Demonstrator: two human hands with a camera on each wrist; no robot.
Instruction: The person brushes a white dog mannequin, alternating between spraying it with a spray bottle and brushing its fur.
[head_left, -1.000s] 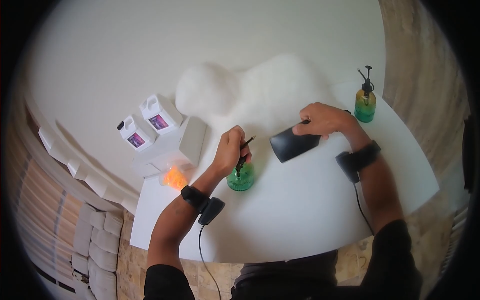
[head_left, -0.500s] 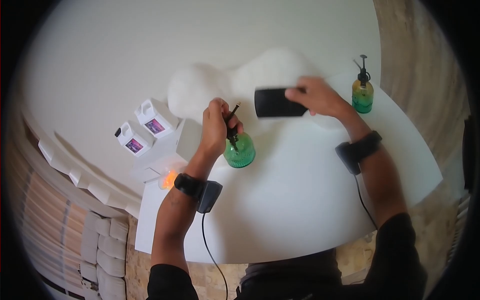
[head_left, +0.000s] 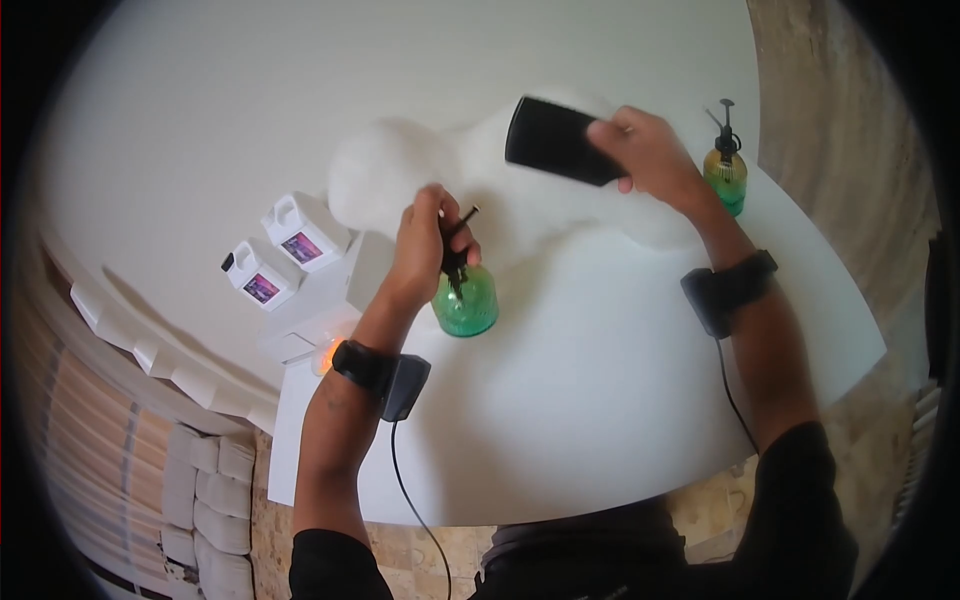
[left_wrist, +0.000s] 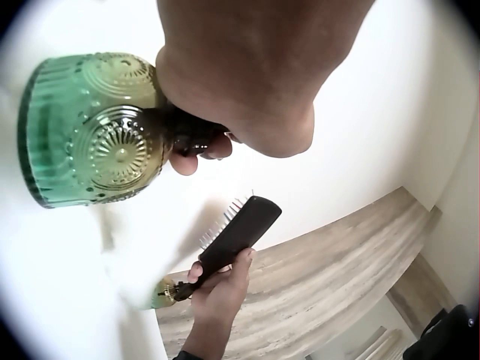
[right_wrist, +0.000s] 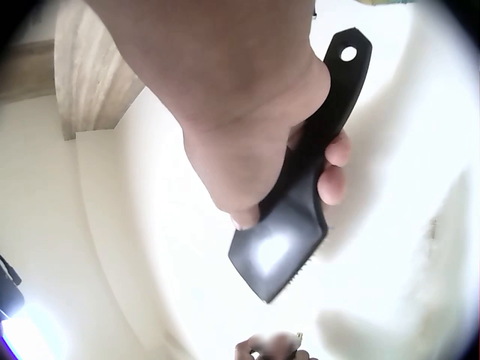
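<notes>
Left hand [head_left: 425,250] grips the black pump top of a green ribbed glass spray bottle [head_left: 466,303], bottle standing on the white table [head_left: 600,400] near its middle. Right hand [head_left: 648,150] is wrapped round the handle of a flat black plastic paddle brush [head_left: 552,141], held above the fluffy white fur pile [head_left: 520,200] at the table's far side.

Left wrist view shows the brush bristles — the head view shows only its smooth back. Right wrist view shows a hole at the handle end, fingers curled under the handle. Head view alone shows the rest: one amber-green pump bottle [head_left: 726,165] beside the right hand, two white plastic jugs with purple labels [head_left: 280,255] at left.

Count — two spray bottles, two jugs, one brush, one fur pile.
</notes>
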